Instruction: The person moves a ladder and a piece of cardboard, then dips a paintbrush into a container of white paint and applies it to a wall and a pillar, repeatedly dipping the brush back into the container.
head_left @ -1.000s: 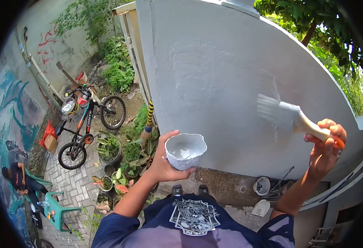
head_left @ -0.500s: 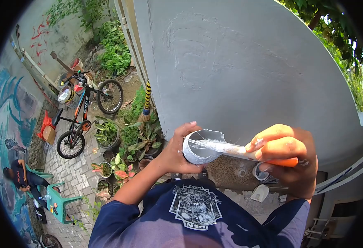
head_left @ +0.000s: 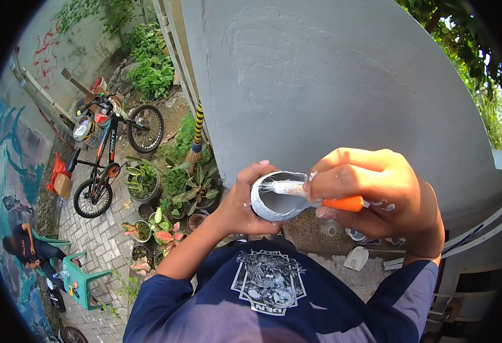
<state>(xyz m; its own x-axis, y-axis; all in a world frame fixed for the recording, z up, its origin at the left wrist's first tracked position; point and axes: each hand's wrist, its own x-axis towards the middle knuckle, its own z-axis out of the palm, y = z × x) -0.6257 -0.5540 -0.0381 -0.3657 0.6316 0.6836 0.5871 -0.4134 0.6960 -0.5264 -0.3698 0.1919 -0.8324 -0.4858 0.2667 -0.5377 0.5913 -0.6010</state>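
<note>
Left hand (head_left: 245,200) wrapped round the paint-smeared cup (head_left: 278,215), right hand (head_left: 371,191) gripping the brush (head_left: 288,188) by its orange-ended handle (head_left: 343,203), and from here I see those bristles (head_left: 267,186) sitting inside the cup, both held before the grey wall (head_left: 331,108)!

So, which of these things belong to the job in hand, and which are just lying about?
Part of the job:
bowl, in the left hand
brush, in the right hand, bristles inside the bowl
grey wall, probably

Seemingly just lying about:
bicycle
broom
potted plants
</note>
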